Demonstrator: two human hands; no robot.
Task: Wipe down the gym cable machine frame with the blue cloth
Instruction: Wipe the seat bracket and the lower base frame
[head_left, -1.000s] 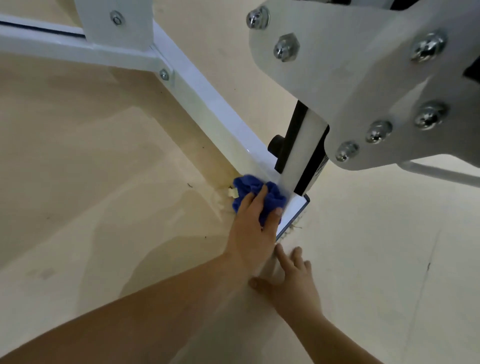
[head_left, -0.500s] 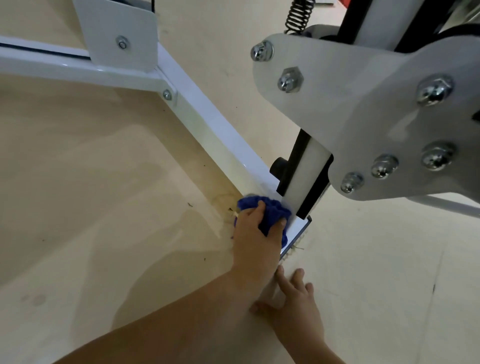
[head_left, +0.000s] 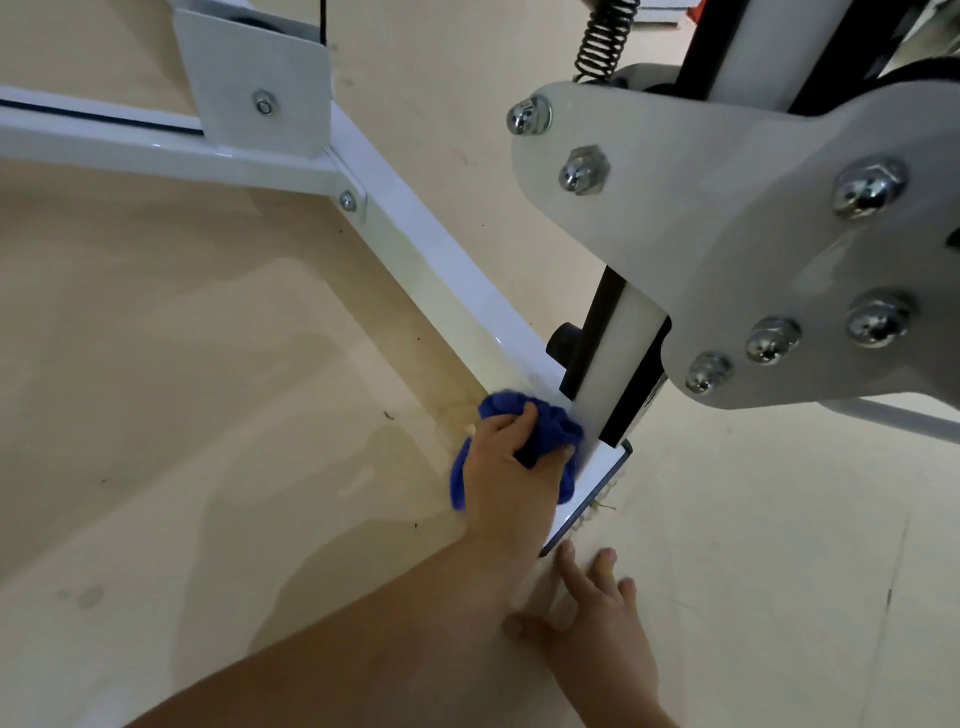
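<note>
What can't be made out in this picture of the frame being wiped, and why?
All in the head view:
1. The frame bar surface under the blue cloth: hidden by the cloth and the left hand.
2. The spring top: cut off by the upper edge.
3. The upright post upper length: covered by the bracket plate.

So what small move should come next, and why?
Probably slide the crumpled blue cloth away along the white metal floor rail: the left hand grips it at the rail's near end, beside the white upright post, with most of the rail lying beyond.
</note>
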